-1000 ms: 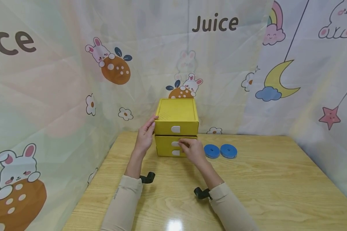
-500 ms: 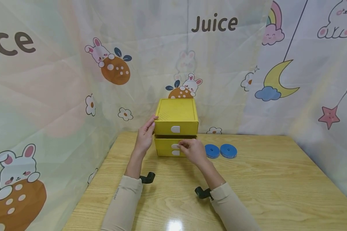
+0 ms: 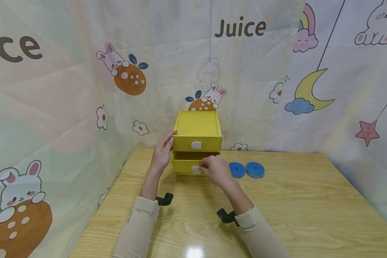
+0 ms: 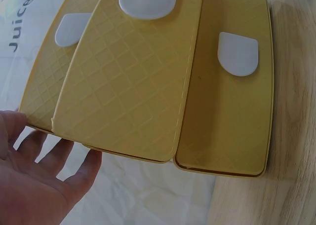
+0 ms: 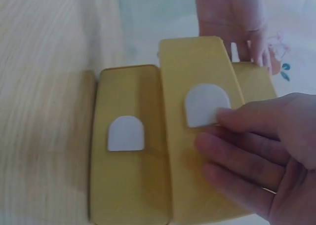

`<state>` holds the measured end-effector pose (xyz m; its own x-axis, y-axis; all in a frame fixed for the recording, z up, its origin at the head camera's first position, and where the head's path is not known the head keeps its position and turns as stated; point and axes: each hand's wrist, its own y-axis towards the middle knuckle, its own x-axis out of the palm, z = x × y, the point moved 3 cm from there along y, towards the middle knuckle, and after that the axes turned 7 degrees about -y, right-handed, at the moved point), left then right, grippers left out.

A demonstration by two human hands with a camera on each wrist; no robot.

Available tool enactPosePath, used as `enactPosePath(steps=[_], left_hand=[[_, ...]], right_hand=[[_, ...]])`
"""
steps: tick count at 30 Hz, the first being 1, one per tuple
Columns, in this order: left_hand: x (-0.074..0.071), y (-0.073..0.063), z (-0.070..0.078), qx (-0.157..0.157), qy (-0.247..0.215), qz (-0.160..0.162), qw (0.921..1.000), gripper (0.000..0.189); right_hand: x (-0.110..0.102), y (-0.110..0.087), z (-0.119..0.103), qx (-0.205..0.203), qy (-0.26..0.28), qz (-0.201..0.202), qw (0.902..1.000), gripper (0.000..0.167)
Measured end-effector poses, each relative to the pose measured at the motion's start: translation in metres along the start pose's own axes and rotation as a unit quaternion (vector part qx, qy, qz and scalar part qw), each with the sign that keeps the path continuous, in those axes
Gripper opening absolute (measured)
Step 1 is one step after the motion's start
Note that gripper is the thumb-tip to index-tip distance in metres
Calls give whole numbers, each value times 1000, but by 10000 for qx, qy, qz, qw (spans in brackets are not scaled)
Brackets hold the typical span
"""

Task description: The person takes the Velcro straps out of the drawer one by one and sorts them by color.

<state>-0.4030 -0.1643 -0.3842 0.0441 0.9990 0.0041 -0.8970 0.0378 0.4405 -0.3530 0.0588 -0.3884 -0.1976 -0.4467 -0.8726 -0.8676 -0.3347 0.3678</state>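
A small yellow drawer cabinet (image 3: 198, 123) stands at the back of the table, with three drawers bearing white tabs. Its middle drawer (image 4: 128, 77) sticks out past the other two, and the inside is in shadow. My right hand (image 3: 217, 170) pinches the white tab (image 5: 205, 104) of that drawer between thumb and fingers. My left hand (image 3: 161, 154) rests on the cabinet's left side near the top drawer (image 3: 184, 144), its fingers against the side wall. The bottom drawer (image 5: 126, 185) stays flush, mostly hidden from the head view.
Two flat blue discs (image 3: 254, 170) with small centre holes lie side by side on the wooden table (image 3: 293, 200), right of the cabinet. A printed cloth (image 3: 167, 71) hangs close behind. A dark wrist mount (image 3: 226, 215) projects from each sleeve.
The middle drawer has slid out toward me, drawn by my right hand on its tab, and a gap has opened above it. My left hand has stayed at the cabinet's side.
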Motion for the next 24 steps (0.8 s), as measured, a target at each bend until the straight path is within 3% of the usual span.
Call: enactPosePath(steps=[7,17,24], left_hand=[[1,0,1,-6,-7,-35,10000,39],[0,1,1,-215,-189,-39,9996,40],[4,-5,17,-363,-254,-6,9990,40]], right_hand=[[-11,-5,-9,-100,-162,-338,9992,7],[-15,-10,-16,-324,-599,-475,9965,9],[-23,-17,-27,-705,-908,-615,9915,14]])
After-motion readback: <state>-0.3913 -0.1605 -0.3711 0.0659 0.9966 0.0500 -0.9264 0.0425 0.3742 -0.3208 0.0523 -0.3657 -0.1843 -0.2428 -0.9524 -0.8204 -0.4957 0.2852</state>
